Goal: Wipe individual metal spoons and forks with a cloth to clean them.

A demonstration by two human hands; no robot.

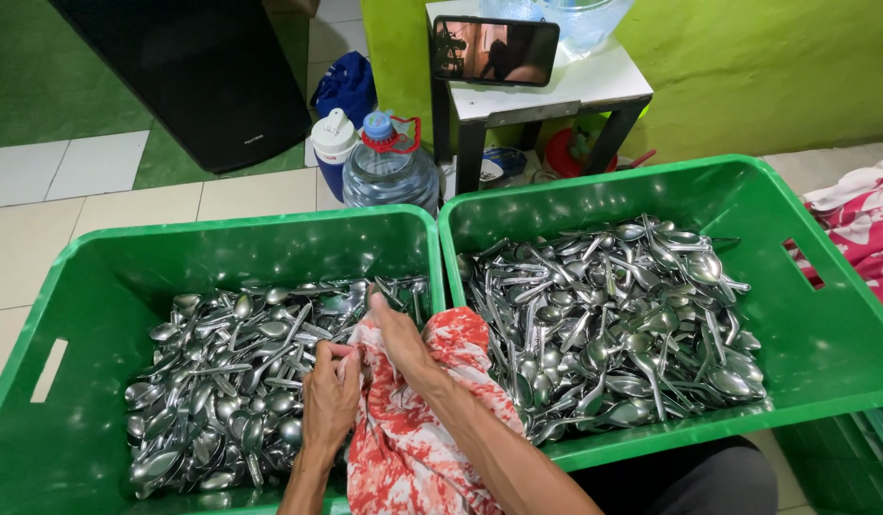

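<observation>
We hold a red-and-white patterned cloth [413,429] over the left green plastic crate [89,286] of steel spoons [222,381]. Our left hand [329,401] pinches its edge; our right hand [396,336] closes on it, perhaps around a spoon. A loose grip could let the cloth slide into the spoons.

- In front of me the wall [747,76] is bright green, and the floor [98,205] is pale tile.
- A small white table [594,81] on dark legs stands against that wall.
- A big black box [194,76] sits at the far left.
- Light glints softly from overhead.
</observation>
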